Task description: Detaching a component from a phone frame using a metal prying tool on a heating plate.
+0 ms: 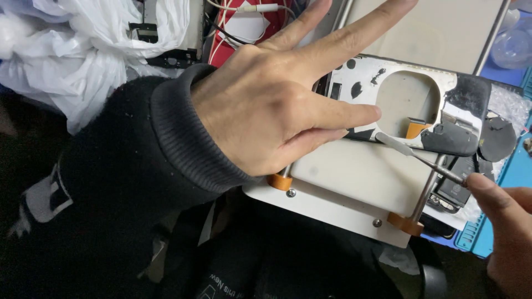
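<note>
On the white fixture point(354, 182), hands pry a phone frame point(410, 105) with a spudger point(415, 156)

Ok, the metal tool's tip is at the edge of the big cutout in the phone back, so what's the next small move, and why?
Probably slide the metal tool a touch further under the black residue beside the cutout. The left hand already presses the phone back down on the white plate, the right hand grips the tool's handle, and its flat tip sits right at that edge.
</note>
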